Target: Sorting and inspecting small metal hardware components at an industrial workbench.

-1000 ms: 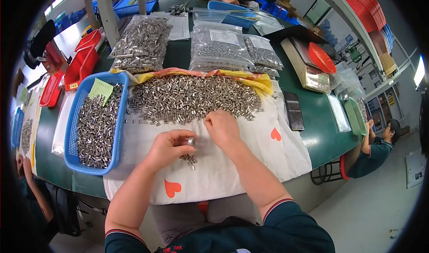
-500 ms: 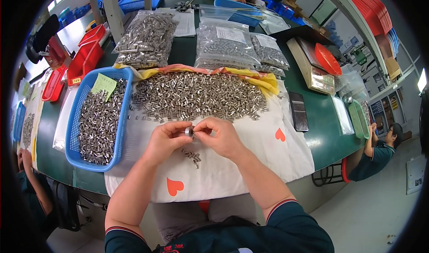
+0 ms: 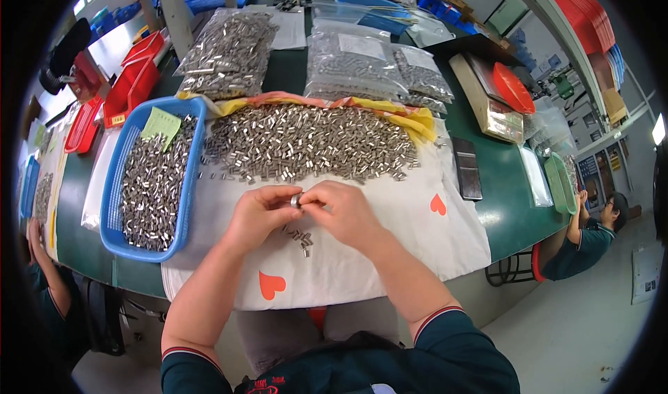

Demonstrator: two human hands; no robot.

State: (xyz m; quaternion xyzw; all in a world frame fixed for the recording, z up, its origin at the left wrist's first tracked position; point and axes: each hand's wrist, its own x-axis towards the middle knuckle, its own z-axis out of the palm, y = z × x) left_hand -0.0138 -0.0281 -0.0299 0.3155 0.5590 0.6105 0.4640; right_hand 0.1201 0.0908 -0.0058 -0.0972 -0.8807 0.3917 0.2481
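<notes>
Above the white cloth (image 3: 369,276), my left hand (image 3: 256,216) pinches a small round silver metal piece (image 3: 296,200) between thumb and fingers. My right hand (image 3: 342,210) is closed too, its fingertips pressed together at the right side of that piece. Whether a smaller part is between the right fingertips is hidden. Just below the hands lies a small cluster of short metal sleeves (image 3: 303,240). Beyond the hands spreads a large pile of the same sleeves (image 3: 313,140). More of them fill the blue basket (image 3: 106,199) at my left, with a green note (image 3: 161,124) on top.
Clear bags of metal parts (image 3: 233,53) (image 3: 355,63) stand behind the pile. A black phone-like slab (image 3: 467,169) and a scale (image 3: 480,91) with a red tray (image 3: 513,88) are on the right. Red bins (image 3: 132,88) stand at the left. Other people sit nearby.
The view has shifted slightly. My right fingers have closed further over the round metal piece, which shows less now. Both hands stay in nearly the same place.
</notes>
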